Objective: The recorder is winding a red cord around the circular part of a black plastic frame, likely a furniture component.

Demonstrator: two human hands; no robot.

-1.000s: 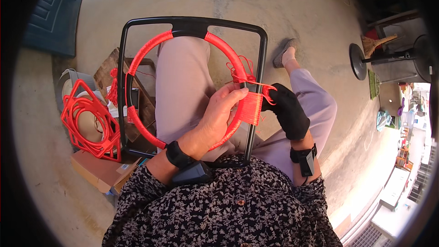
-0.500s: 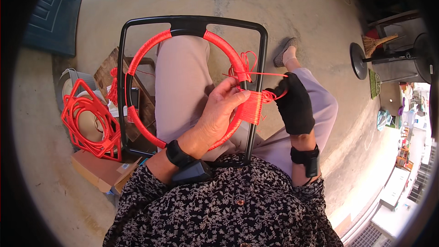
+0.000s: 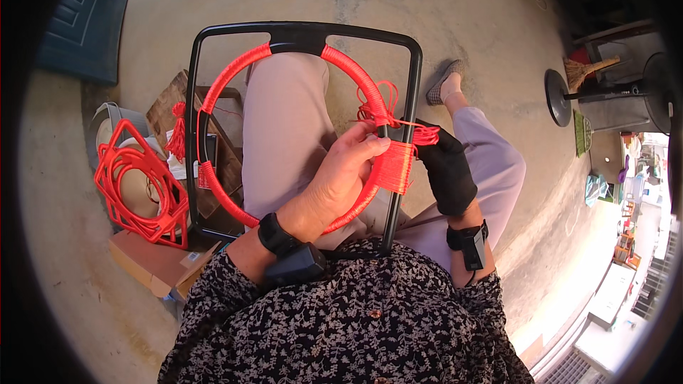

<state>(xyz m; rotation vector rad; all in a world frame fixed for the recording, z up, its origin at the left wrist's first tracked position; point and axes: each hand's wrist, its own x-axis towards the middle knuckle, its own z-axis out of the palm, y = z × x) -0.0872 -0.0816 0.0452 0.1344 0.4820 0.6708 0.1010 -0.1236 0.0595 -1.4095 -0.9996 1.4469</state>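
A black metal frame (image 3: 415,64) rests across my lap, with a ring inside it wrapped mostly in red cord (image 3: 236,71). Bare black sections show at the ring's top, left and right. My left hand (image 3: 343,171) is closed around the right side of the ring, thumb pressed by the bare section. Just below the thumb, a thick band of red cord (image 3: 395,168) spans the ring and the frame's side bar. My right hand (image 3: 447,174), in a black glove, pinches a bunch of loose red cord loops (image 3: 425,134) beside that bar. More loose strands curl above.
Red wrapped frames (image 3: 139,188) stand at left on a cardboard box (image 3: 146,259), near a wooden board (image 3: 167,107) and a hank of red cord (image 3: 177,135). A black fan (image 3: 558,97) and a straw broom (image 3: 590,69) are at right. A blue door (image 3: 85,18) is far left.
My right hand has moved left and closer to the frame's side bar. The strand that was stretched taut toward it is now gathered with the loops. The frame has shifted slightly right.
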